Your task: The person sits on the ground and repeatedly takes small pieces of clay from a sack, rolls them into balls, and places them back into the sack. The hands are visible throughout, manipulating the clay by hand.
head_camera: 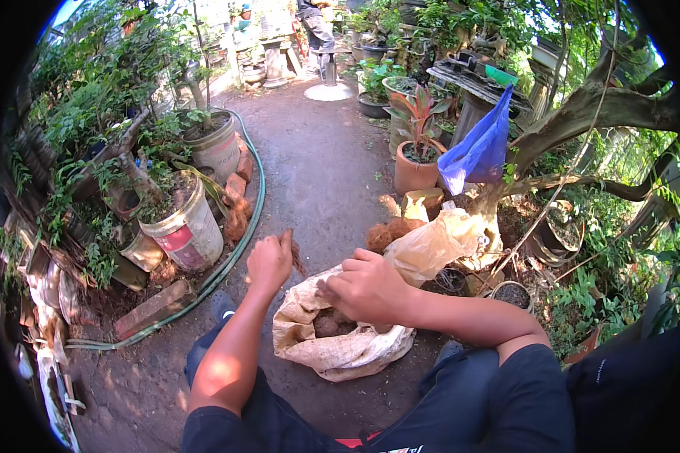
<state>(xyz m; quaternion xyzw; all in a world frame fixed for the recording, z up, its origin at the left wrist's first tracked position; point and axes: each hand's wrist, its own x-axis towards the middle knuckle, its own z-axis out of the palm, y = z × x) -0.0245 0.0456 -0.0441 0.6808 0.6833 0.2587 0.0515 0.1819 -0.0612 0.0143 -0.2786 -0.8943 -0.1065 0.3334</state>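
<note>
Between my knees on the ground stands a whitish woven sack (pixel 362 354), its rim rolled down. Brown, crumbly material (pixel 331 324), perhaps coconut fibre, lies inside it. My left hand (pixel 269 263) is raised beyond the sack's left side, closed on a tuft of brown fibre (pixel 298 257) that sticks out past the thumb. Over the sack's mouth hovers my right hand (pixel 368 286), palm down with its fingers curled. Its fingertips are blurred, so whether anything is pinched in them cannot be told.
A green hose (pixel 259 187) curves along the left beside bricks (pixel 156 308) and a planted bucket (pixel 190 226). To the right are a clear plastic bag (pixel 433 246), fibre clumps (pixel 388 233), a terracotta pot (pixel 416 175) and a hanging blue bag (pixel 479 147). A person (pixel 317 31) stands far ahead.
</note>
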